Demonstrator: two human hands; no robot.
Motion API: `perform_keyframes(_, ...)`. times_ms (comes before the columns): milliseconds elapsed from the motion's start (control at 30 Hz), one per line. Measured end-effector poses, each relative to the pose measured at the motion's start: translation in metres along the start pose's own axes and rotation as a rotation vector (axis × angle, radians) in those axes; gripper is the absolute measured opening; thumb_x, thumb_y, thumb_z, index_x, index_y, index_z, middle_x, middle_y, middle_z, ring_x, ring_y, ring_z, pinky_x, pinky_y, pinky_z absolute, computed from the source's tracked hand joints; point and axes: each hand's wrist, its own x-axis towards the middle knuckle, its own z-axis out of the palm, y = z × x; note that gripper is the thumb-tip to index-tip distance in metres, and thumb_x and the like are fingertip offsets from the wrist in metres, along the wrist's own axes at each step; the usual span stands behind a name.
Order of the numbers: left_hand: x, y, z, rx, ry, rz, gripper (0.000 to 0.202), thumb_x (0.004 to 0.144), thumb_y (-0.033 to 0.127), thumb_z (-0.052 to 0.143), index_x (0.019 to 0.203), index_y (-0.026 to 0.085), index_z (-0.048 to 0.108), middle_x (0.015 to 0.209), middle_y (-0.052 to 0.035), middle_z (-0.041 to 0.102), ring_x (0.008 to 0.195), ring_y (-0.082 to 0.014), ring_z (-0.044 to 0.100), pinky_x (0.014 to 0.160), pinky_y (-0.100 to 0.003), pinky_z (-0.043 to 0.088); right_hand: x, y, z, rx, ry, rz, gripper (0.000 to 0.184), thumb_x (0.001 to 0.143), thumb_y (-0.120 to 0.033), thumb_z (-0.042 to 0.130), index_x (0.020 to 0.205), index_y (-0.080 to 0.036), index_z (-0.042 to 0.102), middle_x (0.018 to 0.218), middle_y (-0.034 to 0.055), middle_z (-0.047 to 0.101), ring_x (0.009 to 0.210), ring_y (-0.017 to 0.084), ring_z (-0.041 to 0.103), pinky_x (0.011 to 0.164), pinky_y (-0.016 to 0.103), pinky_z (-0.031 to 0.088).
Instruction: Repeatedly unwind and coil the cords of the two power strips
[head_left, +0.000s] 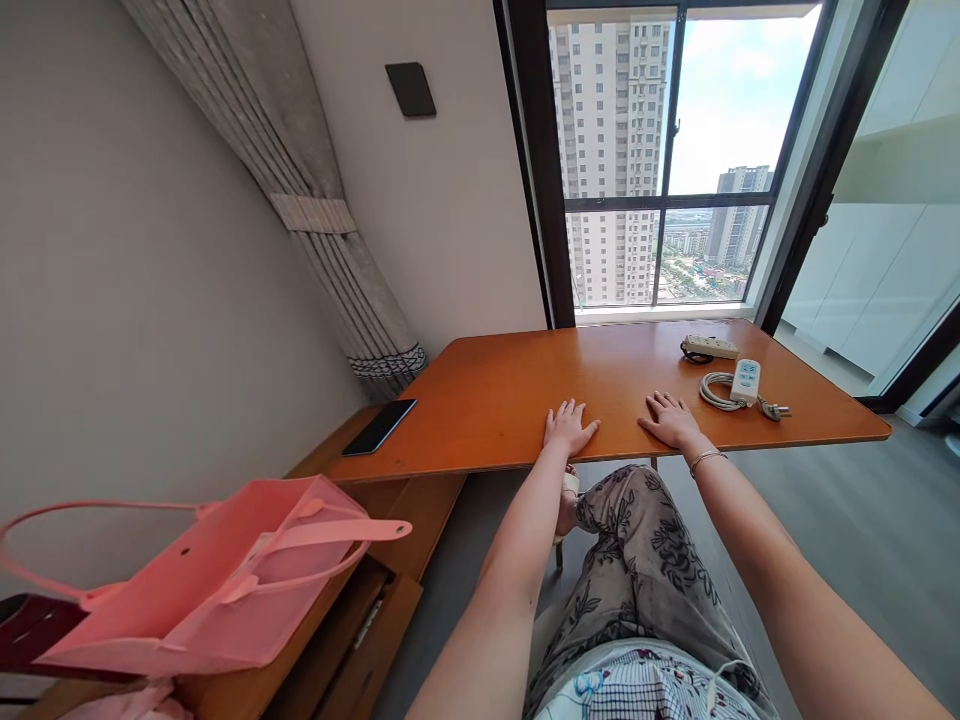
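Observation:
My left hand [570, 428] lies flat on the front edge of the orange-brown wooden table [510, 390], fingers spread and holding nothing. Farther right, my right hand [670, 420] also rests palm down on the tabletop, its fingers stretched out. Just beyond the right hand is a white power strip [745, 382] with a coiled pale cable [720, 392] and a plug [775, 410]. Behind it sits a second, cream-coloured power strip [711, 347] with a black cord. At the table's left end lies a dark phone [380, 427], apart from both hands.
To the left, an open pink tote bag [247, 590] stands on a wooden cabinet [375, 630] with a drawer partly pulled out. A tied grey curtain [315, 190] hangs by the wall. Behind the table is a dark-framed window [664, 203]; grey floor [847, 510] shows at right.

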Motion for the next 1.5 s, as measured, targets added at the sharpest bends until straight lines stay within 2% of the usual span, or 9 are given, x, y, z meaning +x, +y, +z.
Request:
perform_keyframes(367, -0.0005, 0.0001, -0.0009, 0.013, -0.016, -0.005, 0.073, 0.094, 0.063, 0.031, 0.153, 0.020, 0.037, 0.166, -0.0094, 0.024, 0.155, -0.0245, 0.017, 0.126, -0.048, 0.010, 0.0029, 0.0010, 0.0031, 0.008, -0.003, 0.000, 0.074, 0.097, -0.061, 0.033, 0.158, -0.019, 0.030, 0.166, 0.0068, 0.022, 0.155, 0.026, 0.016, 0.124, 0.046, 0.012)
perform_keyframes(800, 0.0008, -0.0007, 0.0007, 0.024, -0.012, -0.001, 0.073, 0.094, 0.063, 0.031, 0.153, 0.021, 0.036, 0.166, -0.0091, 0.024, 0.155, -0.0251, 0.018, 0.125, -0.049, 0.011, 0.0037, 0.0019, 0.0046, 0.016, 0.002, -0.002, 0.075, 0.097, -0.065, 0.029, 0.158, -0.021, 0.030, 0.166, 0.0083, 0.024, 0.154, 0.025, 0.017, 0.124, 0.046, 0.012)
perform_keyframes(1500, 0.0017, -0.0012, 0.0021, 0.025, -0.004, -0.003, 0.074, 0.093, 0.064, 0.030, 0.153, 0.021, 0.037, 0.166, -0.0092, 0.025, 0.155, -0.0244, 0.018, 0.125, -0.048, 0.011, 0.0041, 0.0023, 0.0038, 0.012, -0.008, -0.003, 0.073, 0.097, -0.060, 0.032, 0.158, -0.020, 0.030, 0.166, 0.0072, 0.023, 0.155, 0.025, 0.015, 0.124, 0.046, 0.012)
